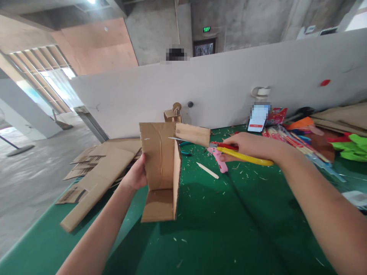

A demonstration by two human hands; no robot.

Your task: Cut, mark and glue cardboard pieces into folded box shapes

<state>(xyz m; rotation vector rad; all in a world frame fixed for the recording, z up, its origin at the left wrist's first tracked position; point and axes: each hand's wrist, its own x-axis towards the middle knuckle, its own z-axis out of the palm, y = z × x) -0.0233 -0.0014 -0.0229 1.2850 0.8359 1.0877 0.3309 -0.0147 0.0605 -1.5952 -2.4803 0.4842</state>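
Cardboard [159, 160], gripped at one edge by the left hand [137, 172], should be braced steady while pliers [243, 155], clasped in the right hand [250, 145], are worked gently.

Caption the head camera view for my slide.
Left hand holds folded cardboard, right hand a red-and-yellow-handled tool, above a green table.

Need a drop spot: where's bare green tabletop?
Best: green tabletop right of the held folded brown cardboard piece, nearer than the slim pale wooden stick; only splinters, one dark line. Crowded: left, flat brown cardboard; back right, crumpled bright green material, long red packets.
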